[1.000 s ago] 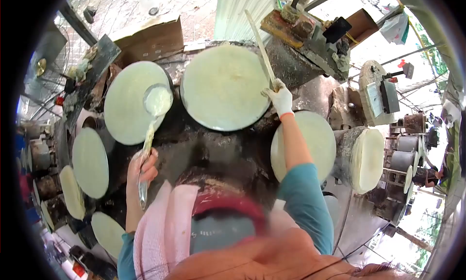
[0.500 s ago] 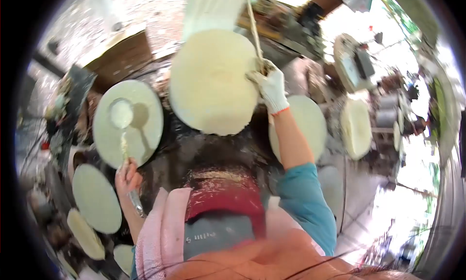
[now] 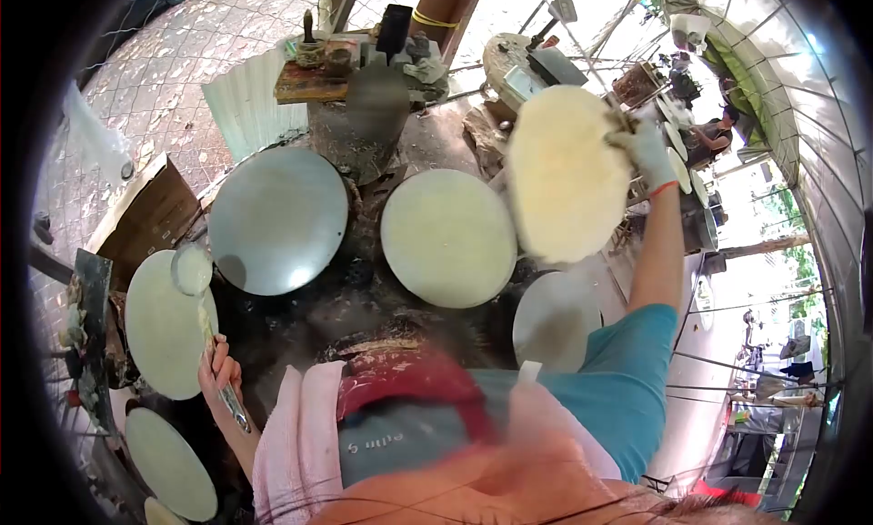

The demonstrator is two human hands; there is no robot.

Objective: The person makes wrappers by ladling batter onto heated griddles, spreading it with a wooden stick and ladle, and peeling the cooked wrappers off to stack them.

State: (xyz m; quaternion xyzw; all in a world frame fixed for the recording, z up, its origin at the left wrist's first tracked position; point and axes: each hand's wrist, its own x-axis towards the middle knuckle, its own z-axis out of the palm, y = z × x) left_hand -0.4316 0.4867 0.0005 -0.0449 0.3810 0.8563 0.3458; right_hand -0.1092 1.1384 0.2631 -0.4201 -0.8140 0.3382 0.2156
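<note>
My right hand (image 3: pixel 647 152), in a white glove with an orange cuff, pinches the edge of a large pale crepe (image 3: pixel 568 175). The crepe hangs raised at the right, blurred by motion. My bare left hand (image 3: pixel 220 372) is wrapped round the handle of a batter-coated ladle (image 3: pixel 191 272). The ladle's bowl is over a round griddle covered with pale batter (image 3: pixel 164 338). In front of me lie a bare, shiny griddle (image 3: pixel 277 220) and one with a pale round layer on it (image 3: pixel 447 238). Behind my right forearm is a greyish griddle (image 3: pixel 555 316), partly hidden.
Another coated griddle (image 3: pixel 171 466) lies at the lower left. A cardboard box (image 3: pixel 150 216) and a corrugated sheet (image 3: pixel 255 102) stand beyond. Tools and a brush rest on a wooden board (image 3: pixel 314 84). A person (image 3: pixel 714 138) is far off at the right, near more pale rounds.
The crepe has moved to the right with my gloved hand, and the bare griddle now shows. The view has shifted. The ladle stays over the left griddle.
</note>
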